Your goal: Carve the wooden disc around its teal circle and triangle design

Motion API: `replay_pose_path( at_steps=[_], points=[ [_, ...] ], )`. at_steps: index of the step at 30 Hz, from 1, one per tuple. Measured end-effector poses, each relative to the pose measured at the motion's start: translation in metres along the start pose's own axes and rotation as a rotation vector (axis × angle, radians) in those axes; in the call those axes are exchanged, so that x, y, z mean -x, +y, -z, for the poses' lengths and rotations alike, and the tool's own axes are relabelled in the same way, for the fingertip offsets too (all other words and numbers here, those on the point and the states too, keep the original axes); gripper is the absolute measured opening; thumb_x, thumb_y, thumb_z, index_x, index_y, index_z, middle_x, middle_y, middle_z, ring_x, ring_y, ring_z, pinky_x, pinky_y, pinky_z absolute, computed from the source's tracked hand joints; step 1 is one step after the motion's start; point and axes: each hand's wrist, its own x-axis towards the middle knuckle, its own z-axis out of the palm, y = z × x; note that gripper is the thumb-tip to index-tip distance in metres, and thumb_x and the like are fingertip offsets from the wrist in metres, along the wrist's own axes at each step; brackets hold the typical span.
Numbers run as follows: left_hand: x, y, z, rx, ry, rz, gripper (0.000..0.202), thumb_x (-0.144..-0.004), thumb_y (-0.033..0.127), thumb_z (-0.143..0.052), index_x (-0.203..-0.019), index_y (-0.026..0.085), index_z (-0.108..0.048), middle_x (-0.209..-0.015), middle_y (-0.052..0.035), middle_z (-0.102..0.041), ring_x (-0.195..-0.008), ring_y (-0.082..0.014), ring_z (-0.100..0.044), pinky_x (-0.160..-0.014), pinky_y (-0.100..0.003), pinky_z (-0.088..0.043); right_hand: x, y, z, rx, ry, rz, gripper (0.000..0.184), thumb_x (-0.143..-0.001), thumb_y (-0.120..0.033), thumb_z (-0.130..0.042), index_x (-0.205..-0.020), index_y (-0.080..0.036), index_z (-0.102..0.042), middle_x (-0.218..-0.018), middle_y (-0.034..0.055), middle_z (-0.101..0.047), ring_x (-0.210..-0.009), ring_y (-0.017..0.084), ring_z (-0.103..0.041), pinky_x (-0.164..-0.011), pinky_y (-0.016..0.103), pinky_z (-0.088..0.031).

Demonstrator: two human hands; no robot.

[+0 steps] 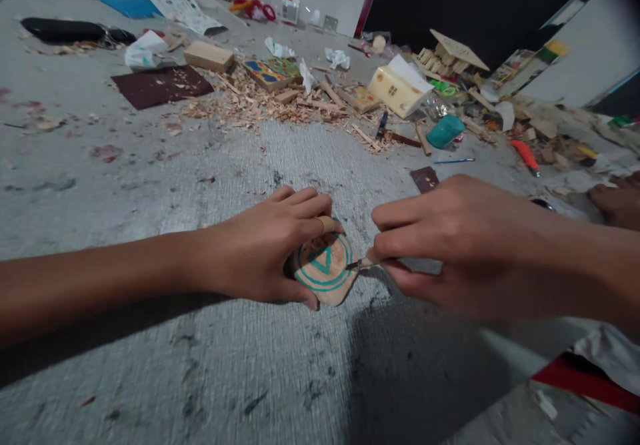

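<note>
My left hand (287, 245) grips a small, flat wooden piece (340, 290) by its left side, fingers over the far edge and thumb at the near edge. Teal rings and a teal triangle mark its face. A pale band circles one finger. From the right, my right hand (450, 245) pinches a slim paintbrush (364, 263) with a light handle. Its dark tip meets the right part of the outer teal ring; I cannot tell whether it presses on the wood. Most of the handle is hidden in my fingers.
Wood shavings (240, 101) lie beyond my hands, with dark sandpaper (163, 86), a wooden block (209, 56) and a painted box (400, 90). To the right are a teal lump (445, 131), a thin blue brush (454, 161), an orange-handled cutter (525, 157) and a bare foot (617, 198).
</note>
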Motion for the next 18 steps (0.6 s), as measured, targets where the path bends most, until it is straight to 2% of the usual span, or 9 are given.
replay_pose_path(
  at_steps=[4,12,18],
  points=[
    [-0.001,0.000,0.000,-0.009,0.001,-0.003,0.082,-0.079,0.071,-0.080,-0.138,0.018,-0.060,-0.119,-0.0113,-0.059,-0.110,-0.0318,-0.055,-0.091,-0.040,-0.037,-0.001,0.002,-0.001,-0.021,0.012,0.000,0.024,-0.096,-0.016,-0.054,-0.079,-0.019,-0.071,-0.073,-0.0016,-0.056,-0.063,0.011,-0.046,-0.058,0.032,-0.023],
    [-0.001,-0.001,-0.001,-0.008,0.005,-0.006,0.080,-0.079,0.072,-0.079,-0.135,0.017,-0.061,-0.118,-0.0121,-0.060,-0.109,-0.0320,-0.054,-0.089,-0.041,-0.037,0.008,-0.010,-0.006,0.076,0.037,-0.030,0.018,-0.094,-0.015,-0.055,-0.081,-0.021,-0.067,-0.072,-0.0028,-0.051,-0.058,0.011,-0.036,-0.056,0.034,-0.018],
    [0.000,-0.001,-0.001,-0.020,0.019,-0.018,0.080,-0.076,0.070,-0.082,-0.133,0.018,-0.061,-0.117,-0.0109,-0.060,-0.108,-0.0316,-0.054,-0.087,-0.040,-0.037,0.007,-0.008,-0.008,0.111,0.058,-0.009,0.017,-0.094,-0.018,-0.053,-0.084,-0.022,-0.066,-0.072,-0.0019,-0.052,-0.057,0.012,-0.035,-0.056,0.034,-0.016]
  ],
)
